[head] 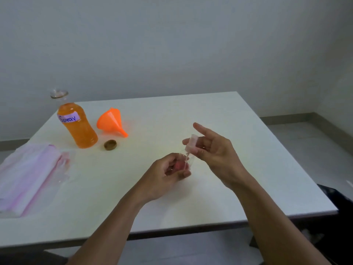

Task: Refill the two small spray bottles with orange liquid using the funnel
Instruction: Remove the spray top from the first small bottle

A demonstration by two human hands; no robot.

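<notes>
Near the middle of the frame, above the white desk [210, 115], the left hand [168, 173] curls around a small spray bottle [186, 163] of clear plastic. The right hand [215, 150] pinches the bottle's pump head [191, 143] between thumb and middle fingers, with the index finger pointing free. The pump head sits raised and tilted, and its thin dip tube runs down into the bottle's mouth.

No orange shows in the bottle, so this looks like the opening step. To do it well, the left hand should keep the bottle upright and steady while the right draws the tube straight out along the neck, so it neither bends nor flicks drops. The pump head is best laid close by on the desk.

At upper left stands the large bottle [76, 125] of orange liquid labelled "Spray". It is uncapped, and its brown cap [110, 144] lies just beside it. The orange funnel [111, 121] lies on its side next to it, within reach. A pink and white plastic packet [28, 178] lies at the left edge. I cannot make out the second spray bottle.
</notes>
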